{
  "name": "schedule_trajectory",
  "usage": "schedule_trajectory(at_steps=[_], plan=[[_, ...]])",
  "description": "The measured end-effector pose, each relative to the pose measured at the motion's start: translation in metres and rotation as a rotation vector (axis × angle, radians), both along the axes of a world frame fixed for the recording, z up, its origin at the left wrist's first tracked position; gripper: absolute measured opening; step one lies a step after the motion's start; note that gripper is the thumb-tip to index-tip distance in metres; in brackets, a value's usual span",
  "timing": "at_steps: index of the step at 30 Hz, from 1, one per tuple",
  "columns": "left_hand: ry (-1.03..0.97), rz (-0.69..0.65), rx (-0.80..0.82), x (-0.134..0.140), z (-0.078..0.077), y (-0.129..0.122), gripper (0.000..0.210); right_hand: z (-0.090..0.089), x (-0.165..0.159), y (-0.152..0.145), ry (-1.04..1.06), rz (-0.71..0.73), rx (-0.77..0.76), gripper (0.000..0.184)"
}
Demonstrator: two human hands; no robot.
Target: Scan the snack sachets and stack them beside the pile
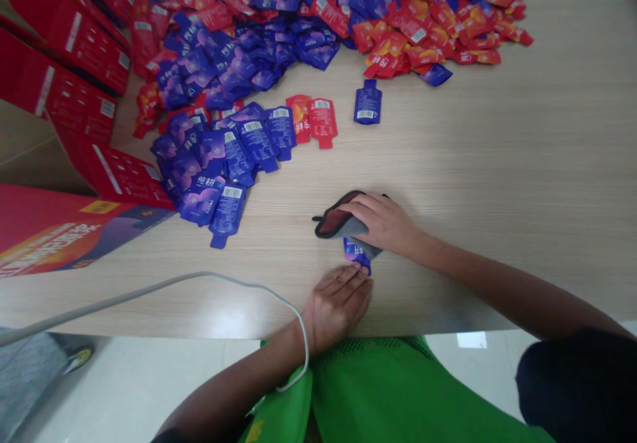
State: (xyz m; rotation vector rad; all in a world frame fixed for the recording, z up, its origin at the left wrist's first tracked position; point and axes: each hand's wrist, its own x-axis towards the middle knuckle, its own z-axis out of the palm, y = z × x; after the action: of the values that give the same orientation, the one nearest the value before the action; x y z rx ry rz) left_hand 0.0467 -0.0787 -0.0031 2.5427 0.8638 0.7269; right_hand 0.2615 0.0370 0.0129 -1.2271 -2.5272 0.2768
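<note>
A grey cloth with black edging and a dark red underside [336, 223] is bunched under my right hand [385, 223], whose fingers are closed on it. Beneath the cloth lies a blue bottle-shaped sachet [352, 251], partly covered. The fingertips of my left hand [341, 300] press on the sachet's near end, the fingers stretched out and flat against the table. A single blue sachet [367, 103] lies label up farther back. To the left, flat blue sachets [233, 144] overlap in a loose pile, with a red sachet [323, 121] at its right end.
A large heap of red and blue sachets [279, 25] spreads along the back. Red boxes [74, 45] stand open at the left, beside a larger red printed box [60, 231]. A grey cable [199, 274] crosses the front left and passes over my left wrist.
</note>
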Motion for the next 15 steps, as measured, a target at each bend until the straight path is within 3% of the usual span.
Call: schedule_trajectory(at_steps=[6,9,12,15], plan=[[-0.013,-0.012,0.007,-0.001,0.003,0.001,0.025,0.0,0.01,0.057,-0.075,-0.17,0.026,0.047],[-0.021,-0.002,0.008,0.001,0.009,0.007,0.022,0.009,0.029,0.077,0.033,-0.314,0.124,0.049],[-0.007,0.03,0.001,0.005,0.018,0.018,0.019,0.019,0.053,0.073,0.242,-0.491,0.215,0.048],[0.067,0.085,-0.009,0.015,0.024,0.03,0.027,0.02,0.075,0.05,0.364,-0.642,0.227,0.046]])
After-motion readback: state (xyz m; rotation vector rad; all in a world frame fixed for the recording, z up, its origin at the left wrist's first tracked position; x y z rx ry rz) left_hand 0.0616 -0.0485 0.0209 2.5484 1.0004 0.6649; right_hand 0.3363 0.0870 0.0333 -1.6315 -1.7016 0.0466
